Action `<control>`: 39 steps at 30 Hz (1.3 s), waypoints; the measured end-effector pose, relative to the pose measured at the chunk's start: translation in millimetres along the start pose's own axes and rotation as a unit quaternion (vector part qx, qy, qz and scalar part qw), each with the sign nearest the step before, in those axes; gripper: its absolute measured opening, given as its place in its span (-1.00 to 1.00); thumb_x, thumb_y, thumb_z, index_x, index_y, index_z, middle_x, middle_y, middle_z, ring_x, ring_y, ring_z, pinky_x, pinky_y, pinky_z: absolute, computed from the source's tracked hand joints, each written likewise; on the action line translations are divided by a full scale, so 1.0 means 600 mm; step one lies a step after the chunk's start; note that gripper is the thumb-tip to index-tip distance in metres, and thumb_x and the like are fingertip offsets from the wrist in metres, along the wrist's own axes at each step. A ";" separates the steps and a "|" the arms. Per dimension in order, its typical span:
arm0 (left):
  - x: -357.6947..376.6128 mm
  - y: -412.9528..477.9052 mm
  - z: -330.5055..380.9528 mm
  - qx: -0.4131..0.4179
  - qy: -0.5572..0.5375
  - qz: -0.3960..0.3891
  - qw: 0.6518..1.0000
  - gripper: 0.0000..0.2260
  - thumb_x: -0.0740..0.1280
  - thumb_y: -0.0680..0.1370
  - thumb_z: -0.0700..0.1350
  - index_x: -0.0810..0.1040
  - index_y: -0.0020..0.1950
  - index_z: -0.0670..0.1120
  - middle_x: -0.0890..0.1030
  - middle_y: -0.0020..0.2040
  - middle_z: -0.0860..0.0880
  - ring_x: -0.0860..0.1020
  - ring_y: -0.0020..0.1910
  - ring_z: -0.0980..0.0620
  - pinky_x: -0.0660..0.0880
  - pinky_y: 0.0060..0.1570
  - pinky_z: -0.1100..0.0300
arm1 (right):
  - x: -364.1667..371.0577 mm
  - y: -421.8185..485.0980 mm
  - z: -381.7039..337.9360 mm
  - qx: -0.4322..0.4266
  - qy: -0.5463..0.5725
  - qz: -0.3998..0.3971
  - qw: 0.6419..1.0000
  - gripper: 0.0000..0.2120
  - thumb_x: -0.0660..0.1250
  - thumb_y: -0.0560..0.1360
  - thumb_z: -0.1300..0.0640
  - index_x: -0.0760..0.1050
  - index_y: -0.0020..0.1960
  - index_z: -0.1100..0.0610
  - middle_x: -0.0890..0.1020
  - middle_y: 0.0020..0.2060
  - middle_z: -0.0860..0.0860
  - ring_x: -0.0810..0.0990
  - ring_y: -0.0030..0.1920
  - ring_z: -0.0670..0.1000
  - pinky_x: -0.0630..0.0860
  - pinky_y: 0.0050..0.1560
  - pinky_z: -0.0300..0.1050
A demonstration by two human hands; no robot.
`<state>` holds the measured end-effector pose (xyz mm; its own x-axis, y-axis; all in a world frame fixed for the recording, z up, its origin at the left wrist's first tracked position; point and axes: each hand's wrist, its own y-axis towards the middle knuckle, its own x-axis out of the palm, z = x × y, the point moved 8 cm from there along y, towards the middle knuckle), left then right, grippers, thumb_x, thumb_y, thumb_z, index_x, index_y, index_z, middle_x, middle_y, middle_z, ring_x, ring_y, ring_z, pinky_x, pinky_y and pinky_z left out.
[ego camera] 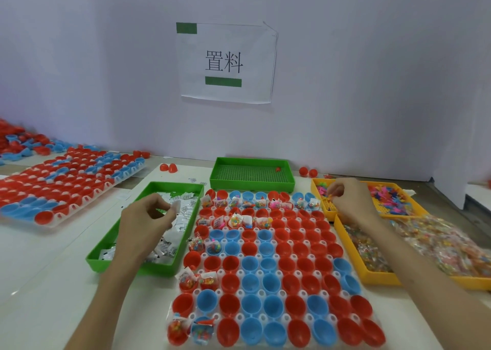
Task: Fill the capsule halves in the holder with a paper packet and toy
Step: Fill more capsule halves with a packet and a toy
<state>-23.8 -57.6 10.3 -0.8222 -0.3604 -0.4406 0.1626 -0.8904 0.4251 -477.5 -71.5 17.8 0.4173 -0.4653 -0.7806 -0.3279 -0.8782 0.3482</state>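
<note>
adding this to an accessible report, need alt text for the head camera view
A person's left hand pinches a paper packet over a green tray while the right hand pinches a small toy over a yellow tray; between them sits a white holder of red and blue capsule halves. Only the farthest cups and a few on the left are filled.

Packet tray left of holder, apparently toy tray right, third tray behind

Red and blue capsule halves sit open-up in white holder, far rows filled; paper packets left of it, toys right.
</note>
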 end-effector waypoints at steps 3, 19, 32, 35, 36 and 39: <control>-0.006 -0.011 0.017 -0.001 -0.062 0.025 0.998 -0.82 0.49 0.50 -0.11 0.56 -0.24 -0.12 0.66 -0.36 0.03 0.64 -0.38 0.11 0.61 -0.20 0.08 | -0.040 -0.011 -0.054 -0.045 0.064 0.033 0.996 -0.75 0.43 0.41 0.39 0.62 -0.19 0.04 0.68 -0.23 -0.03 0.66 -0.13 -0.03 0.51 -0.15 -0.21; 0.107 -0.181 0.239 0.001 -0.353 -0.087 0.932 -0.91 0.52 0.45 -0.21 0.68 -0.21 -0.04 0.69 -0.29 -0.09 0.65 -0.30 0.03 0.56 -0.25 0.30 | -0.030 -0.216 -0.234 -0.133 0.543 -0.142 0.817 -0.83 0.48 0.36 0.41 0.59 -0.15 0.19 0.65 -0.26 -0.03 0.63 -0.21 -0.09 0.55 -0.15 -0.26; 0.094 -0.196 0.215 -0.023 -0.295 -0.013 0.955 -0.92 0.48 0.41 0.10 0.70 -0.15 0.14 0.62 -0.33 -0.05 0.56 -0.37 0.07 0.54 -0.34 0.15 | -0.010 -0.236 -0.243 -0.139 0.573 -0.183 0.787 -0.82 0.44 0.37 0.35 0.63 -0.13 0.10 0.67 -0.19 0.09 0.67 -0.10 0.07 0.58 -0.04 -0.12; 0.094 -0.199 0.220 -0.019 -0.312 0.001 0.950 -0.89 0.46 0.38 0.12 0.71 -0.15 0.15 0.64 -0.30 -0.05 0.57 -0.36 0.04 0.52 -0.35 0.18 | -0.014 -0.235 -0.240 -0.128 0.580 -0.182 0.784 -0.85 0.44 0.38 0.36 0.61 -0.10 0.17 0.66 -0.18 0.15 0.67 -0.09 0.11 0.58 -0.02 -0.09; 0.094 -0.200 0.221 -0.022 -0.319 0.005 0.948 -0.91 0.47 0.40 0.10 0.71 -0.14 0.14 0.67 -0.28 -0.02 0.60 -0.33 0.02 0.54 -0.34 0.21 | -0.017 -0.236 -0.241 -0.130 0.577 -0.194 0.783 -0.85 0.45 0.38 0.35 0.61 -0.09 0.17 0.66 -0.17 0.14 0.67 -0.09 0.10 0.58 -0.01 -0.10; 0.096 -0.205 0.216 -0.027 -0.325 0.009 0.945 -0.96 0.50 0.45 -0.01 0.72 -0.13 0.14 0.70 -0.28 0.01 0.66 -0.30 0.01 0.58 -0.33 0.20 | -0.032 -0.231 -0.235 -0.156 0.494 -0.220 0.827 -0.81 0.45 0.44 0.36 0.64 -0.02 0.13 0.73 -0.14 0.05 0.71 -0.08 0.01 0.59 -0.01 -0.22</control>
<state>-161.9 67.1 35.1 -0.9775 -0.1450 0.1531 0.1936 -0.9052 0.3784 -320.8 43.6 57.7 0.9770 0.1784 -0.1167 0.2099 -0.9010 0.3796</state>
